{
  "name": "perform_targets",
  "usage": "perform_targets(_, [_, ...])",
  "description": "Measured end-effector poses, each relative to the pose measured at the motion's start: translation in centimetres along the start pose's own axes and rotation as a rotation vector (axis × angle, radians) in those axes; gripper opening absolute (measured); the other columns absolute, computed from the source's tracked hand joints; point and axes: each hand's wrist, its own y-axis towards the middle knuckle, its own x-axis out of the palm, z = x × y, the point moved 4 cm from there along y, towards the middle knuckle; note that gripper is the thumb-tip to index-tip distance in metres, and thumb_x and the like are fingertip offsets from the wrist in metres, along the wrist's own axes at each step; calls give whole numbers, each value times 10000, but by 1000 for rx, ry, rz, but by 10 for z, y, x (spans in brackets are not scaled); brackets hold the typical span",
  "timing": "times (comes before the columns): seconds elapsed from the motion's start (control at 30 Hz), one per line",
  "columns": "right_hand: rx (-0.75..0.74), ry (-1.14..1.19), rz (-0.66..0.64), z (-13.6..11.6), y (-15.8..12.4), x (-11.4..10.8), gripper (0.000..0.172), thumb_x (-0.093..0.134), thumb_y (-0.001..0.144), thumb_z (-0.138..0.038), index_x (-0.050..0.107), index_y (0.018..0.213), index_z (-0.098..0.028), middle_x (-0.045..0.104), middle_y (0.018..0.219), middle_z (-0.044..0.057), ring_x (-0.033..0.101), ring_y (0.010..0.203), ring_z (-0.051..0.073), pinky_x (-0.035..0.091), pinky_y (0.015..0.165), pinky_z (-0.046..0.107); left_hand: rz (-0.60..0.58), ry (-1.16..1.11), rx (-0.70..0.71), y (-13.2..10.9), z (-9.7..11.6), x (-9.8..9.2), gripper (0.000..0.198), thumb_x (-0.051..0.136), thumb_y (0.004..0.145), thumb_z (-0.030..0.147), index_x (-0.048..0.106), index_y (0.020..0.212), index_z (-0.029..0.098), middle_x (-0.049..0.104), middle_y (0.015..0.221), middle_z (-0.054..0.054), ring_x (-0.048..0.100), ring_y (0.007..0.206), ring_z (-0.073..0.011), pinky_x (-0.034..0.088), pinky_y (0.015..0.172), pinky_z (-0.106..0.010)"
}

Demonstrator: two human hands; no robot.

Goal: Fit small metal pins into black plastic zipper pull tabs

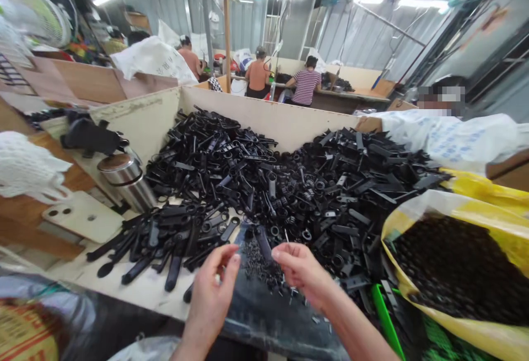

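Observation:
My left hand (215, 281) is curled, thumb beside the bent fingers; a small pale bit shows inside, too small to name. To its right, my right hand (297, 267) pinches its thumb and fingertips together at the lower end of a dark elongated part (263, 244). A thin shiny pin (286, 235) stands just above those fingers. Between and beyond the hands, small metal screws (256, 262) lie scattered on a dark mat (256, 308). Finished-looking black handles (152, 237) lie in a loose pile left of my left hand. A large heap of black parts (248, 168) rises behind.
A steel flask (142, 190) stands left. At right are a yellow-white sack (397, 275) of small black pieces and a green basket (385, 319). A low wooden partition (264, 110) borders the heap. Several people work at benches farther back; a fan (43, 16) is upper left.

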Motion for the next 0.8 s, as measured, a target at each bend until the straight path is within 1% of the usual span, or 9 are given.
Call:
perform_targets(0.03, [18,39,-4,11,-10,6,547,690,661,-717,592,792,-194,293,487,-142,178,402,49,179,388,196,-106,-164,-173,-9,-3,18,448,643,861,553,715,1120,195,763,1011,-98,684,882,-264,508,754,-354])
perform_targets(0.1, [40,79,-31,30,-29,17,530,707,676,-695,619,776,-183,357,478,-120,231,385,54,217,379,204,-200,-449,-412,-28,-6,46,534,701,812,579,695,1167,181,777,1028,-102,691,975,-267,514,794,-328])
perform_targets(0.2, [-88,-64,-42,40,-47,17,363,716,787,-521,717,783,-158,529,538,-54,406,450,83,325,454,212,-220,-719,-595,-43,-11,62,524,806,734,529,682,1105,180,789,989,-89,693,1004,-244,525,866,-316])
perform_targets(0.33, [-324,-639,193,14,-38,-15,207,593,949,-319,762,920,-205,733,780,8,649,686,157,455,628,229,-151,-638,-566,-38,-12,47,539,840,704,512,647,1070,166,770,873,-56,666,749,-168,527,657,-257])
perform_targets(0.4, [-350,-762,273,-1,-19,-26,182,567,977,-282,730,984,-200,744,899,36,684,804,186,476,721,252,-189,-581,-563,-37,-8,43,573,838,705,511,637,1107,155,755,855,-49,614,678,-135,483,573,-226])
perform_targets(0.53, [-346,-890,260,-12,19,-22,37,674,901,-192,707,893,-204,711,956,51,699,847,216,463,758,284,-295,-617,-625,-44,-4,45,575,821,737,476,618,1162,147,724,837,-39,586,699,-132,489,587,-229])
perform_targets(0.6, [-333,-921,235,-11,27,-19,114,666,883,-138,692,791,-200,697,927,48,699,811,207,459,739,282,-312,-649,-650,-47,-7,45,540,798,774,445,608,1185,150,716,848,-37,594,715,-135,503,609,-241])
perform_targets(0.7, [-342,-893,198,-10,20,-25,175,620,915,-159,692,764,-208,680,895,32,682,818,188,457,745,271,-300,-684,-693,-49,-14,42,501,796,790,401,604,1181,154,714,857,-38,606,715,-130,512,628,-242])
perform_targets(0.8, [-349,-804,153,-7,-4,-34,156,609,939,-267,705,830,-210,670,827,9,651,778,169,461,698,244,-288,-722,-710,-49,-17,43,464,819,776,382,616,1131,161,714,829,-31,605,687,-113,481,598,-209])
